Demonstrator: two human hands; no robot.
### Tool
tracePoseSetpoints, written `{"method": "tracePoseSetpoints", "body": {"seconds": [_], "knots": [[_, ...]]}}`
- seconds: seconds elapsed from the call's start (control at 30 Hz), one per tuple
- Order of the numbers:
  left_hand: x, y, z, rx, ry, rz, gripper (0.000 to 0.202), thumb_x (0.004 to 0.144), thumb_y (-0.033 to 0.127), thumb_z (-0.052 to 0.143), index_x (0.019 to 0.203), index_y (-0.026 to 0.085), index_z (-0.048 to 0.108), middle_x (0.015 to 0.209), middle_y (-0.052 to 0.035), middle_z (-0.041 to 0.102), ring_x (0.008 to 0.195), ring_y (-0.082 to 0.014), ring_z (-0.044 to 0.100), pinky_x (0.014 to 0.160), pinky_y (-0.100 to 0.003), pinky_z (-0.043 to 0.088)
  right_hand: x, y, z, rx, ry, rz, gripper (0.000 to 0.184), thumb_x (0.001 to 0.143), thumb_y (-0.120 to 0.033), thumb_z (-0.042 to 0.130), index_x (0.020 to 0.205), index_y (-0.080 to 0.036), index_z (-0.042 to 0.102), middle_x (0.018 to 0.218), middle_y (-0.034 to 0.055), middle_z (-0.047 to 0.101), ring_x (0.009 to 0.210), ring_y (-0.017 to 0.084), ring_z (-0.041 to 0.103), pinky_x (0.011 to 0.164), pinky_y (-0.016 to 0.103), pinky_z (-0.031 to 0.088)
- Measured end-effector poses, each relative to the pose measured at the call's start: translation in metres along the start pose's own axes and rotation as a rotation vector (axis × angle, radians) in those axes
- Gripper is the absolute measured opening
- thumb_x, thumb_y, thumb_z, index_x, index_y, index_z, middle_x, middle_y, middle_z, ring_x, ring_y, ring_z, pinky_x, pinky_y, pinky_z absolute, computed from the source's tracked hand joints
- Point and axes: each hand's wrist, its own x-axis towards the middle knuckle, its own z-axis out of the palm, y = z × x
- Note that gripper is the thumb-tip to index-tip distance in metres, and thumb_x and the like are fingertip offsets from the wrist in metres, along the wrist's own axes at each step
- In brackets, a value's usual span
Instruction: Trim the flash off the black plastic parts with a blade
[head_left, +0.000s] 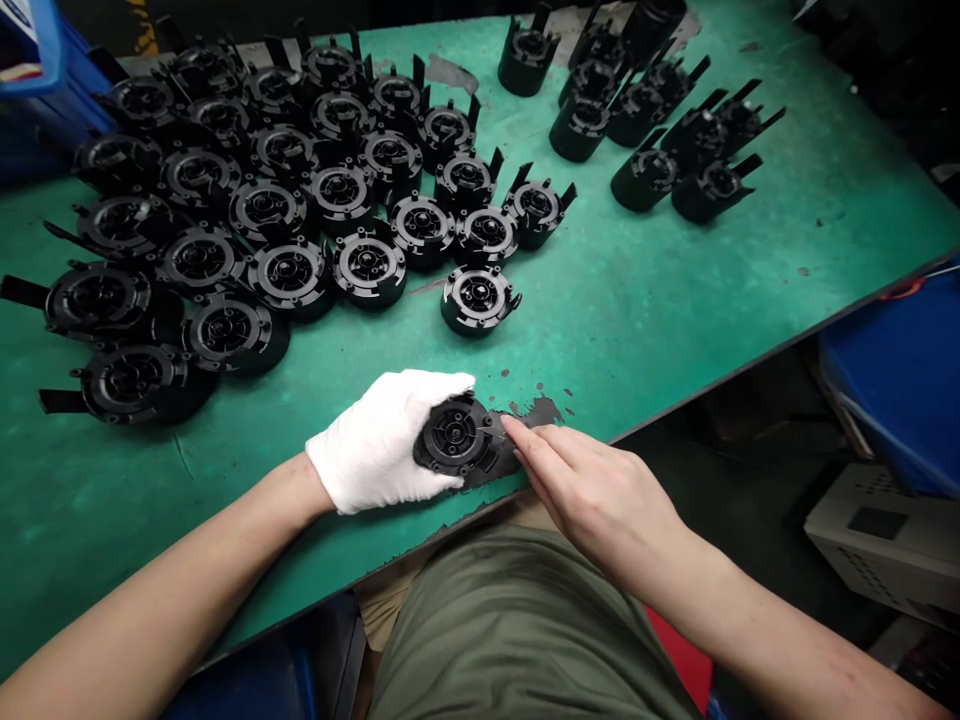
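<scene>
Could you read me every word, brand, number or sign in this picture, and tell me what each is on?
No text is readable here.
Blue bin, upper left: pale patch at the picture's edge, too blurred to read.
Yellow marking beyond the table: too blurred to make out.
Black part in the gloved left hand: no legible lettering.

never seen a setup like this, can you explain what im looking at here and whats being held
There's no machine at work here, just a person's two hands. The single picture comes from a camera worn on their head, looking forward and down. The left hand, in a white glove, grips a round black housing. The bare right hand has its fingertips at that part's edge; whether they pinch a small tool is hard to tell. On the green tabletop stand many similar black housings: a big group on the left and a smaller group at far right.
</scene>
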Motion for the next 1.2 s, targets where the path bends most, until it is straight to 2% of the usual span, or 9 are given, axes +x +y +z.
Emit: {"method": "tracePoseSetpoints", "body": {"seconds": [0.13, 0.3, 0.57, 0.67, 0.77, 0.9, 1.03, 1.2], "knots": [[-0.002, -0.002, 0.002, 0.007, 0.003, 0.011, 0.081, 0.086, 0.047, 0.087, 0.151, 0.02, 0.047, 0.141, -0.0187, 0.072, 0.132, -0.0358, 0.074, 0.113, -0.051, 0.062, 0.0, -0.007, -0.005, -0.045, 0.005, -0.032, 0.049, 0.1, 0.006, 0.044, 0.145, 0.001, 0.059, 0.101, 0.0111, 0.076, 0.084, 0.021, 0.069, 0.065, 0.035, 0.051], [-0.002, -0.002, 0.002, 0.007, 0.016, 0.018, 0.079, 0.088, 0.048, 0.085, 0.151, 0.02, 0.047, 0.141, -0.019, 0.072, 0.131, -0.0356, 0.074, 0.112, -0.051, 0.062, 0.004, 0.0, -0.007, -0.062, -0.002, -0.046, 0.049, 0.1, 0.006, 0.045, 0.146, -0.003, 0.059, 0.098, 0.0088, 0.073, 0.082, 0.02, 0.066, 0.064, 0.034, 0.051], [-0.003, -0.006, 0.002, 0.009, 0.005, 0.024, 0.085, 0.087, 0.054, 0.088, 0.151, 0.019, 0.046, 0.141, -0.0199, 0.071, 0.131, -0.036, 0.073, 0.112, -0.051, 0.062, 0.001, -0.006, -0.004, -0.076, -0.01, -0.014, 0.049, 0.103, 0.004, 0.045, 0.15, 0.001, 0.054, 0.095, 0.0096, 0.072, 0.079, 0.02, 0.066, 0.063, 0.032, 0.051], [-0.003, -0.005, 0.002, 0.004, 0.001, 0.021, 0.086, 0.085, 0.055, 0.089, 0.151, 0.019, 0.046, 0.14, -0.0198, 0.072, 0.13, -0.0365, 0.074, 0.111, -0.052, 0.062, 0.001, -0.003, -0.003, 0.025, 0.004, 0.01, 0.047, 0.106, -0.002, 0.053, 0.153, -0.004, 0.054, 0.096, 0.0071, 0.073, 0.081, 0.019, 0.069, 0.069, 0.032, 0.054], [0.0, -0.003, 0.001, -0.001, 0.007, 0.009, 0.08, 0.085, 0.05, 0.086, 0.15, 0.021, 0.048, 0.138, -0.0179, 0.074, 0.127, -0.0361, 0.076, 0.108, -0.051, 0.064, 0.001, 0.003, -0.001, 0.167, 0.062, 0.058, 0.038, 0.109, -0.012, 0.062, 0.147, -0.012, 0.058, 0.108, 0.0065, 0.078, 0.09, 0.017, 0.075, 0.075, 0.029, 0.056], [0.001, -0.001, 0.001, 0.007, 0.007, 0.0, 0.076, 0.086, 0.049, 0.083, 0.147, 0.021, 0.05, 0.137, -0.0173, 0.075, 0.124, -0.0368, 0.078, 0.106, -0.051, 0.065, -0.003, 0.003, 0.004, 0.307, 0.083, 0.125, 0.026, 0.112, -0.019, 0.062, 0.137, -0.013, 0.06, 0.114, 0.0079, 0.079, 0.092, 0.017, 0.076, 0.078, 0.028, 0.058], [0.001, -0.002, 0.001, -0.01, 0.008, 0.015, 0.08, 0.085, 0.052, 0.086, 0.148, 0.02, 0.048, 0.137, -0.0181, 0.074, 0.125, -0.0365, 0.077, 0.107, -0.051, 0.064, -0.006, -0.003, 0.006, 0.367, 0.057, 0.088, 0.021, 0.11, -0.014, 0.059, 0.131, -0.012, 0.063, 0.105, 0.0088, 0.075, 0.092, 0.02, 0.07, 0.082, 0.034, 0.058], [0.001, -0.001, 0.0, -0.012, 0.013, 0.038, 0.079, 0.085, 0.049, 0.086, 0.147, 0.019, 0.047, 0.136, -0.0179, 0.074, 0.122, -0.0356, 0.078, 0.104, -0.049, 0.065, 0.0, -0.002, 0.003, 0.21, -0.005, 0.079, 0.031, 0.113, -0.021, 0.057, 0.14, -0.007, 0.063, 0.095, 0.0078, 0.068, 0.086, 0.023, 0.061, 0.077, 0.037, 0.053]]}}
